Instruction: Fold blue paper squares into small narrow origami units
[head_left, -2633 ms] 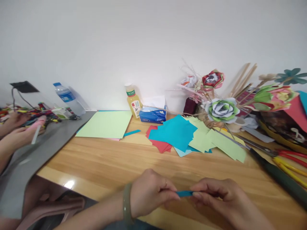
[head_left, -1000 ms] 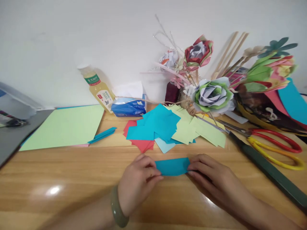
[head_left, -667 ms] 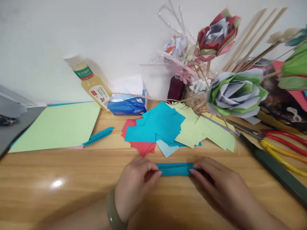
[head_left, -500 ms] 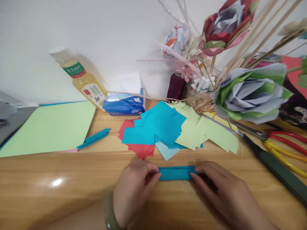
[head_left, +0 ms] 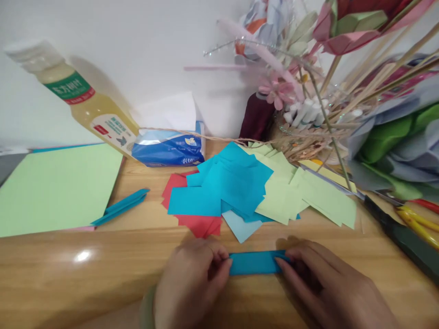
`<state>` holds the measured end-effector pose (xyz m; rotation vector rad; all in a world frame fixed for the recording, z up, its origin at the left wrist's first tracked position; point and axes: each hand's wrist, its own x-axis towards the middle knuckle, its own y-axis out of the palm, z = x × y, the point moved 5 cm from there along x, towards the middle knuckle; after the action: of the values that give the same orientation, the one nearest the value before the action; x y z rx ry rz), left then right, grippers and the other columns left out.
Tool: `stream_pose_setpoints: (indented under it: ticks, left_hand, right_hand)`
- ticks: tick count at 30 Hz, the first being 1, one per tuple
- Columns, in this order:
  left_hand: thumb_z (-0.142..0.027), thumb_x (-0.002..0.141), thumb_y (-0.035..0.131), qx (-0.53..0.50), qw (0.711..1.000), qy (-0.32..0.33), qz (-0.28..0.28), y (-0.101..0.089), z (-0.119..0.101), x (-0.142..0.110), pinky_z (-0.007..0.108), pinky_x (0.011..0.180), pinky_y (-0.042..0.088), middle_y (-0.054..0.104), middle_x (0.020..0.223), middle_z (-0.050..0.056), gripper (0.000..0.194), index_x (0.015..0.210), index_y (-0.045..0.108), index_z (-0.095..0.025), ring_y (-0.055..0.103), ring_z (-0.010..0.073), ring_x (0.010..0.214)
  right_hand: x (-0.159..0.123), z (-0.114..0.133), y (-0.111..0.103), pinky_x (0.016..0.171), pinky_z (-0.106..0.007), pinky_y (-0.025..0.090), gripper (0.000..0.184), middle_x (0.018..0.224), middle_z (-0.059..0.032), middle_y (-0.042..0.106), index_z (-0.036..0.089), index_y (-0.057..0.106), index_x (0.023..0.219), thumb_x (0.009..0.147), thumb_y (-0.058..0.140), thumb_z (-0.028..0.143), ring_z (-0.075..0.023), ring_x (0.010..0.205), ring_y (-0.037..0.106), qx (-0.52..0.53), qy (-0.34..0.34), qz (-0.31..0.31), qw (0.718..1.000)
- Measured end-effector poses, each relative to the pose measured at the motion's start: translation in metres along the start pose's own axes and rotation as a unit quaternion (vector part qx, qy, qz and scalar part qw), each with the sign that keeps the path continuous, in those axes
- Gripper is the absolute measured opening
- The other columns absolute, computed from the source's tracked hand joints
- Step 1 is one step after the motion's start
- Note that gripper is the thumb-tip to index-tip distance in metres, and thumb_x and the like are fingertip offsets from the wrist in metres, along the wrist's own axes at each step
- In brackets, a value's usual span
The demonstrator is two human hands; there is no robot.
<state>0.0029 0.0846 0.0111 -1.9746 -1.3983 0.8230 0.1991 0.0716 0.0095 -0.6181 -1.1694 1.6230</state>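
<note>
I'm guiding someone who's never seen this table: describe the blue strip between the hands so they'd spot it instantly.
On the wooden table, find the blue paper pile mid-view. Nearer the person, the blue strip runs between the left hand and right hand. Unlike the folded blue piece by the green sheet, it is pinched at both ends.

A yellow drink bottle [head_left: 103, 116] with a white cap stood far left, just beside 1 blue tissue pack [head_left: 168, 148]. Paper flowers [head_left: 384, 137] crowded the far right; nearer lay red-and-yellow-handled scissors [head_left: 406, 215] beside a dark handle [head_left: 391, 230].
</note>
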Motion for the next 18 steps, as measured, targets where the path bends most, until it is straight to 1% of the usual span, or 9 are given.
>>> stream_pose_setpoints:
  ticks: [6, 9, 14, 18]
  left_hand:
    - [-0.017, 0.077, 0.052, 0.012, 0.999, -0.018, 0.03, 0.0007, -0.0009, 0.0019, 0.018, 0.047, 0.035, 0.06, 0.056, -0.004, 0.015, 0.064, 0.061, -0.019, 0.052, 0.0098, 0.048]
    - [-0.018, 0.076, 0.052, 0.021, 0.999, -0.028, 0.037, 0.0019, -0.0002, 0.0012, 0.019, 0.046, 0.035, 0.06, 0.056, -0.003, 0.014, 0.065, 0.06, -0.019, 0.052, 0.0106, 0.048]
    - [-0.016, 0.074, 0.052, 0.043, 0.999, -0.013, 0.028, 0.003, -0.0012, 0.0005, 0.019, 0.046, 0.035, 0.06, 0.055, -0.003, 0.013, 0.063, 0.059, -0.019, 0.054, 0.0111, 0.047]
    - [-0.016, 0.074, 0.051, 0.05, 0.999, 0.001, 0.006, 0.0019, -0.0016, 0.0003, 0.019, 0.046, 0.036, 0.06, 0.054, -0.003, 0.014, 0.062, 0.058, -0.019, 0.054, 0.0112, 0.047]
  right_hand:
    - [-0.002, -0.0008, 0.0011, 0.048, -0.024, 0.045, 0.021, 0.069, 0.0006, 0.059, 0.023, 0.055, 0.079, 0.091, 0.045, 0.037, -0.0135, 0.055, 0.06, -0.009, 0.002, 0.003, 1.0]
    - [-0.0042, 0.0002, 0.0003, 0.049, -0.025, 0.044, 0.021, 0.069, 0.0005, 0.059, 0.022, 0.055, 0.08, 0.091, 0.045, 0.036, -0.0135, 0.055, 0.059, -0.023, -0.008, -0.01, 1.0]
    - [-0.0045, 0.0012, 0.0006, 0.047, -0.025, 0.042, 0.022, 0.067, 0.0009, 0.058, 0.022, 0.055, 0.077, 0.091, 0.046, 0.036, -0.013, 0.052, 0.058, -0.045, -0.005, -0.027, 0.999]
    - [-0.0026, 0.0026, -0.0004, 0.046, -0.025, 0.041, 0.024, 0.067, 0.0003, 0.057, 0.022, 0.053, 0.075, 0.091, 0.045, 0.037, -0.0137, 0.052, 0.058, -0.051, 0.002, -0.02, 0.999]
